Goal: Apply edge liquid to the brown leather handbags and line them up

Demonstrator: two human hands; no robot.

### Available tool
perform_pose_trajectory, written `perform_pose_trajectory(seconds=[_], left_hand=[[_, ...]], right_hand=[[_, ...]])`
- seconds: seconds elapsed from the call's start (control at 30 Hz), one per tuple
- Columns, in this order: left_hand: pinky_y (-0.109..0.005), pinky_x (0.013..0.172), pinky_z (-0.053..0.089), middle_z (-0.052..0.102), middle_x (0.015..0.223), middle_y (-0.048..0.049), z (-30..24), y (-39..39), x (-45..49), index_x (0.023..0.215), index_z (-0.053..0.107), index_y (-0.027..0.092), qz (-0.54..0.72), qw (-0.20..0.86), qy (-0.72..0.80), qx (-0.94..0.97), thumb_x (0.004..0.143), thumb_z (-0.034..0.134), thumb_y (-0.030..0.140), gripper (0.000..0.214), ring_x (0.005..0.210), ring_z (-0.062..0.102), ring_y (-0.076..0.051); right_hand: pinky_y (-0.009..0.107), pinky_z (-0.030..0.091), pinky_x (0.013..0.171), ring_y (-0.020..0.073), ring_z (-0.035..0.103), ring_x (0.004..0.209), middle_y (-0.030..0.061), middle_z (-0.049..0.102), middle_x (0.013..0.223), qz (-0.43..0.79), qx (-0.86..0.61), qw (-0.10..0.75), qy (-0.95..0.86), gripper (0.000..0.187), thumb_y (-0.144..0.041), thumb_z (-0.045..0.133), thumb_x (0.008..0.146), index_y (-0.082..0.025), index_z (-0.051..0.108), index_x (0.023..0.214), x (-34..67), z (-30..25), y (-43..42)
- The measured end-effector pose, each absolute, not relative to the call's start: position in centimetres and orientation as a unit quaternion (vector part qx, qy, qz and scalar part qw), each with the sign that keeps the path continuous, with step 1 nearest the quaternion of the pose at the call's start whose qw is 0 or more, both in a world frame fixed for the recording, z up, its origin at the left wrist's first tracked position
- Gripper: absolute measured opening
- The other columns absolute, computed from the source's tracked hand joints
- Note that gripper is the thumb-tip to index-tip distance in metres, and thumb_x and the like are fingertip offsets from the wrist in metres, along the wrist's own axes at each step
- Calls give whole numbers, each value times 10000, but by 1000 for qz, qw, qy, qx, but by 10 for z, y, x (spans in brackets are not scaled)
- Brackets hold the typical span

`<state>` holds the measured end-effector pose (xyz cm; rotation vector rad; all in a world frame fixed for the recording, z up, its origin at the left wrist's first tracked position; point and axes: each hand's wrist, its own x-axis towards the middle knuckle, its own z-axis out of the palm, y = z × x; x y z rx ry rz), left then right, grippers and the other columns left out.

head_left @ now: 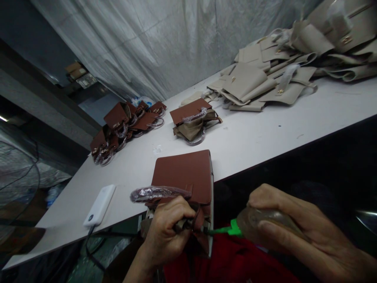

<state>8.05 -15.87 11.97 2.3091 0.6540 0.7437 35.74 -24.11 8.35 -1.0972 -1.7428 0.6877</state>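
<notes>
A brown leather handbag (185, 173) hangs over the near edge of the white table (265, 133), its handle wrapped in clear plastic. My left hand (167, 232) is closed on the bag's lower edge, pinching a strap or flap. My right hand (291, 232) is wrapped round a soft translucent squeeze bottle (265, 222). Its green nozzle (226, 230) touches the bag's edge right beside my left fingers.
A white power bank (100, 204) with a cable lies at the table's near left. Several brown bags (123, 125) are piled at the far left, a brown and olive bag (194, 122) in the middle, and beige bags (279, 74) heaped at the far right. Plastic sheeting hangs behind.
</notes>
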Motion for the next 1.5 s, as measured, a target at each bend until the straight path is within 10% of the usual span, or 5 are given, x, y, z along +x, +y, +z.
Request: perform_pose_trajectory(seconds=[1.5], left_hand=[[-230, 601, 397, 571, 701, 1, 123, -164, 81, 833, 552, 187, 280, 241, 241, 898, 866, 507, 48, 150, 666, 553, -115]], right_hand=[[283, 561, 671, 175, 629, 805, 63, 617, 900, 234, -422, 500, -719, 203, -126, 517, 907, -207, 528, 1093, 346, 102, -255]])
